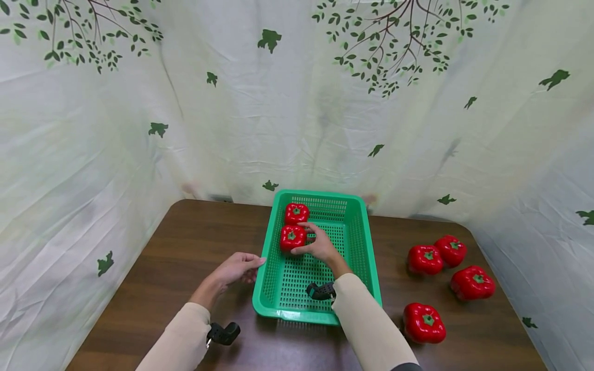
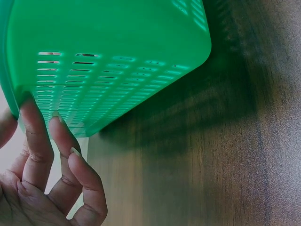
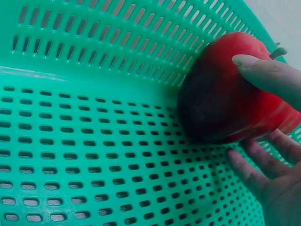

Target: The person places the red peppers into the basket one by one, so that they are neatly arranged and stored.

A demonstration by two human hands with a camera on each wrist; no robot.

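Inside the green basket (image 1: pixel 308 316), toward its left wall, the front pepper (image 1: pixel 293 238) sits in your right hand (image 1: pixel 320 246), with the thumb on one side and the fingers curved round the other; whether it bears on the basket's floor, you cannot tell from these views. Just behind it, in the basket's far left corner, is the rear pepper (image 1: pixel 297 213). At the basket's left rim your left hand (image 1: pixel 235 269) pinches the edge between thumb and fingers. Off the basket's right side, on the table (image 1: pixel 218 226), lie a cluster of three peppers (image 1: pixel 473 283) and, nearer you, a lone pepper (image 1: pixel 424 323). Watch the front pepper's smooth, glossy skin: if your thumb and fingers part unevenly, it could roll or knock the rear pepper. A hard pull by your left hand would probably slide or tip the basket and shift both. Your right forearm crosses above the basket's near right part, so a low sweep rightward might catch that rim, and a careless sleeve could nudge the lone pepper.
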